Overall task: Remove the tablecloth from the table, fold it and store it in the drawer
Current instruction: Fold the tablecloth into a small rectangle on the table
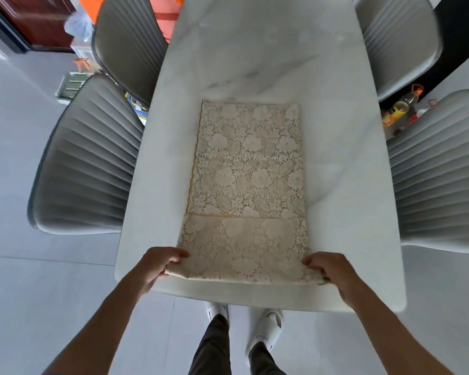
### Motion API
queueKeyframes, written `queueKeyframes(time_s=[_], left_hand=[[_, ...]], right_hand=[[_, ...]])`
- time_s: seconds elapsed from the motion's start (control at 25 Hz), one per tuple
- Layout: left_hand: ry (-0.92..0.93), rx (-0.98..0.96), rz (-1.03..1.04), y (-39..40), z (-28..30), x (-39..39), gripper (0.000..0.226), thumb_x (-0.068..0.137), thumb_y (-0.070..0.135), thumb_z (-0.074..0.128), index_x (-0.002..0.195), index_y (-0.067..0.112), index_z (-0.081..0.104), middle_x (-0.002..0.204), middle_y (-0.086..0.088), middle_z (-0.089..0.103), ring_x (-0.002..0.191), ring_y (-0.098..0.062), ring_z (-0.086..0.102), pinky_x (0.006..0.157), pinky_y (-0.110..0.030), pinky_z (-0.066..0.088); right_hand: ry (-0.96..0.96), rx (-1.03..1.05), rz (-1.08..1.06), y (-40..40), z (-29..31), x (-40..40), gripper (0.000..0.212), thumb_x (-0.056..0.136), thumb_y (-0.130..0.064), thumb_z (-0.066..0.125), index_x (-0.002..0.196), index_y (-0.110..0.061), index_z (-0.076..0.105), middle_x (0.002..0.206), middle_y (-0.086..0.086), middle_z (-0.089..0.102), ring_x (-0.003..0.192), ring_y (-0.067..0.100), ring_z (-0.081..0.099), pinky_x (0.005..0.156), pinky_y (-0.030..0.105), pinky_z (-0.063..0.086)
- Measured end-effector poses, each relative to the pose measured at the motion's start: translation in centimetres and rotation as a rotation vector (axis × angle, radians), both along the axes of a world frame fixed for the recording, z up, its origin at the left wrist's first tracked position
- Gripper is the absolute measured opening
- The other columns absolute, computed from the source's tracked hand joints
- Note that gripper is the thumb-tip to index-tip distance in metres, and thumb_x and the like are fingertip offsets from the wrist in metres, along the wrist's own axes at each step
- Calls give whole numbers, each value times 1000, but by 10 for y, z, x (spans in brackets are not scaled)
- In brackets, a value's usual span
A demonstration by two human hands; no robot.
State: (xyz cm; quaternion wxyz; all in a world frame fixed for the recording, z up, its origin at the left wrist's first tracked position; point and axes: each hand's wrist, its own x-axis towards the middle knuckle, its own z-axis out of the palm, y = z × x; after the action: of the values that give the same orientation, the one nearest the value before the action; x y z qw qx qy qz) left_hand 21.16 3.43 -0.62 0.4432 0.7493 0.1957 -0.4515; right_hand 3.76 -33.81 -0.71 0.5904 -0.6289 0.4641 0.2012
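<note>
Cream lace tablecloth [248, 185] folded into a long narrow strip, lying flat down the middle of the white marble worktop [344, 158], running from centre frame to the lower centre. Floral openwork pattern, a thin yellow hem along its left edge and another yellow line crossing it low down, marking a shorter upper layer over a longer lower one. Near end of the strip raised slightly off the worktop, close to the near edge. Left hand [157, 266] at the lower left corner of the cloth, fingers [178, 255] curled over the top of the fabric and pinching that corner. Right hand [333, 269] at the lower right corner, fingers [310, 262] curled onto the cloth, thumb tucked at the edge, gripping it likewise. Both bare forearms reaching up from the bottom corners of the frame. Four grey ribbed chairs pushed in around the worktop: one at mid left [87, 163], one at upper left [130, 41], one at mid right [439, 180], one at upper right [398, 36]. Dark trousers and white shoes [268, 328] on the pale tiled floor [25, 293] at bottom centre, just under the near worktop edge. Bottle with orange cap [406, 101] and other small clutter on the floor at the right, between the two right chairs. Dark wooden door [35, 20] in the upper left corner, something orange beside it at the top edge.
</note>
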Motion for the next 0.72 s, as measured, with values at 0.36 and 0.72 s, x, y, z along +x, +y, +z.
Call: queueKeyframes(time_s=[0.36, 0.72], left_hand=[[-114, -108, 0, -35, 40, 84, 16, 83, 21, 71, 93, 8, 71, 70, -3, 62, 50, -11, 47, 50, -23, 31], [-247, 33, 40, -77, -44, 123, 43, 78, 14, 77, 118, 12, 62, 111, -8, 68, 89, -21, 65, 68, -26, 49]], right_hand=[[-111, -57, -137, -46, 42, 93, 8, 83, -24, 74, 78, -18, 70, 68, 0, 58, 56, 14, 47, 55, 27, 36], [-82, -218, -88, -51, -32, 153, 28, 82, -2, 70, 106, -16, 63, 88, -1, 68, 68, 8, 61, 46, 16, 47]])
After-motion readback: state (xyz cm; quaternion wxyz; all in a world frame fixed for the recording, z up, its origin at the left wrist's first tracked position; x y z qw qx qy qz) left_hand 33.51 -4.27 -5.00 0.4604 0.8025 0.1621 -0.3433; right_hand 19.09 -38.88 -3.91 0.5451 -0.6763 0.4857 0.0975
